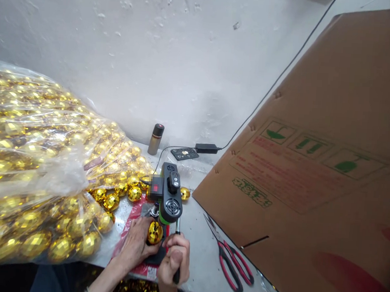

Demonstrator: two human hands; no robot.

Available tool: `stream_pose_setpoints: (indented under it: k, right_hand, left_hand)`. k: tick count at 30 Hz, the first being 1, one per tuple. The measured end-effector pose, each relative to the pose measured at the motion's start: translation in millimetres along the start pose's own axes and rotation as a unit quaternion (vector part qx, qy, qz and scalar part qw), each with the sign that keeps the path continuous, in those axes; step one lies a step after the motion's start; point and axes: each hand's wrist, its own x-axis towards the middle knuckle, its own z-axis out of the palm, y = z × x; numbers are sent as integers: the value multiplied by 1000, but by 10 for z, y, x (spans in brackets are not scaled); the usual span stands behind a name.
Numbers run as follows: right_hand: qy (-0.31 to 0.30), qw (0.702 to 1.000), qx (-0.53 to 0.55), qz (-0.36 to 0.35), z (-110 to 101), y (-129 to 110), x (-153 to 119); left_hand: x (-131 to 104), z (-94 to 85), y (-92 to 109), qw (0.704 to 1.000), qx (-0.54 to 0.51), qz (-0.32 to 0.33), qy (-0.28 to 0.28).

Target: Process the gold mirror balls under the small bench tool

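My left hand (138, 242) is closed around a gold faceted ball (155, 233), thumb along its lower edge. The ball sits right under the front of a small black bench machine (171, 193) with round vents on top, which looks like a mini drill press. My right hand (175, 258) wraps around the machine's black-handled lever (176, 274), just right of the ball. Where the ball meets the tool is hidden under the machine's head. A red plastic sheet (127, 230) lies beneath the machine's dark base.
Gold balls fill a large clear bag (46, 171) on the left; several lie loose (111, 201). Red-handled scissors (232, 260) lie right, beside a big cardboard box (307, 162). A bottle (156, 139), a dark flat card-like item (185, 153) and a power adapter (206, 148) stand behind.
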Motion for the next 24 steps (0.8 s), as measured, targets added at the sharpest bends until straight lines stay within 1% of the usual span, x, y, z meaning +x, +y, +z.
stream_pose_setpoints:
  k: [4, 6, 7, 9, 10, 11, 12, 13, 15, 16, 18, 20, 22, 23, 24]
  right_hand:
    - [-43, 997, -12, -60, -72, 111, 26]
    - [-60, 995, -10, -76, -112, 83, 86]
    - [-63, 995, -11, -75, -127, 32, 138]
    - [-56, 998, -10, -41, -145, -137, 296]
    - [-46, 999, -11, -9, -149, -243, 403]
    - [-32, 999, -2, 40, -150, -351, 523]
    - [-42, 995, 4, 91, -150, -452, 647]
    - [-45, 993, 14, 112, -150, -538, 765]
    - [-61, 991, 21, 114, -150, -644, 939]
    - [-64, 992, 23, 107, -151, -662, 981]
    - [-64, 993, 29, 95, -150, -644, 974]
    - [-59, 993, 39, 93, -147, -593, 886]
    - [-57, 993, 46, 96, -142, -547, 785]
    - [-56, 993, 48, 97, -138, -532, 747]
    - [-55, 993, 49, 96, -134, -523, 720]
  left_hand:
    - [-4, 3, -18, 1000, -4, -2, -5]
    - [8, 4, -23, 1000, -3, -3, -3]
    - [15, 5, -21, 1000, -2, -3, 1]
    - [20, 11, -13, 1000, 4, -1, 8]
    - [9, 17, -9, 1000, 8, 2, 9]
    - [-14, 24, -9, 1000, 14, 5, 9]
    - [-52, 32, -13, 1000, 23, 9, 6]
    - [-104, 36, -23, 999, 35, 12, 4]
    - [-233, 13, -58, 997, 70, 21, 3]
    - [-294, -26, -80, 996, 89, 30, 6]
    - [-359, -181, -114, 990, 130, 55, 17]
    - [-305, -439, -121, 980, 181, 64, 43]
    - [-135, -753, -101, 963, 256, 17, 84]
    - [-24, -905, -87, 950, 298, -24, 94]
    - [89, -1039, -75, 935, 336, -72, 85]
